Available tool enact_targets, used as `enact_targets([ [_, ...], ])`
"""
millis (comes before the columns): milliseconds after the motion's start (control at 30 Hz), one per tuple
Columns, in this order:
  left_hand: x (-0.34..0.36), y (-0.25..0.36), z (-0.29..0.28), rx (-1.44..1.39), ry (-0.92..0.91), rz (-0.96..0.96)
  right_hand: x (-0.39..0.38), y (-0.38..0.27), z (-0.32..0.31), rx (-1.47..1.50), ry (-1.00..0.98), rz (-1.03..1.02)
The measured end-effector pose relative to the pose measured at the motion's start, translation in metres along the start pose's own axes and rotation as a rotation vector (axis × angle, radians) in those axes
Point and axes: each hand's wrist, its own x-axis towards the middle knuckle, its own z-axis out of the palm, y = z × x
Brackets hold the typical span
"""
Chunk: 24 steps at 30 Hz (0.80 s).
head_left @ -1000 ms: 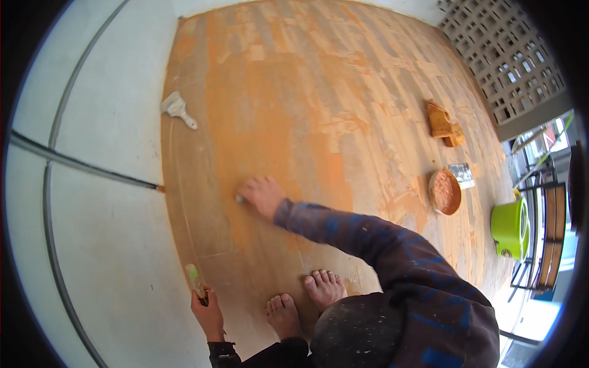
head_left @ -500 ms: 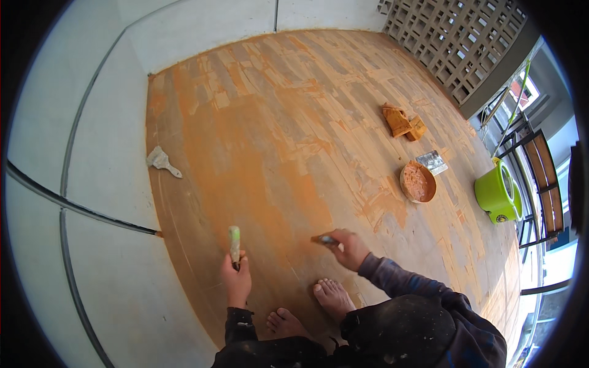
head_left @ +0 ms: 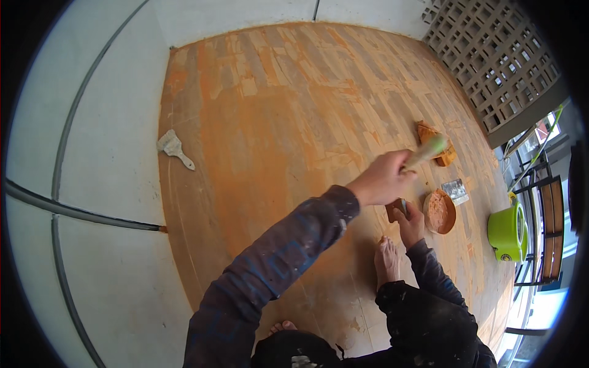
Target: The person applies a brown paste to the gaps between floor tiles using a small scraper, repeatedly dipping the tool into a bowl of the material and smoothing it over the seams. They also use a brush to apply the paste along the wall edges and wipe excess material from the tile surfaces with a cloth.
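A person crouches barefoot on an orange-stained wooden floor, both arms stretched toward its right side. The left hand is raised off the boards, fingers wrapped tight round the handle of a green-handled tool, whose long axis runs up and to the right, its far end pointing at the orange block lying near the floor's right edge. The right hand sits lower, just under the left, fingers closed round a small dark object that is too hidden to make out. The round orange dish lies just right of that hand, nearer to it than to the left; a small silvery packet rests just beyond the dish. A green bucket stands farther right, past the floor's edge. A white brush lies well apart on the floor's left edge, beside the pale slab.
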Motion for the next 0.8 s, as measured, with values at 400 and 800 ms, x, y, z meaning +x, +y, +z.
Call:
enact_targets([
  [400,-0.205,-0.130,-0.267,1.135,1.314,-0.715,0.320,-0.020,0.218,-0.120,-0.316,-0.309],
  [800,-0.210,-0.162,-0.313,1.124,1.555,-1.418,0.634,-0.106,0.446,-0.442,-0.210,-0.646],
])
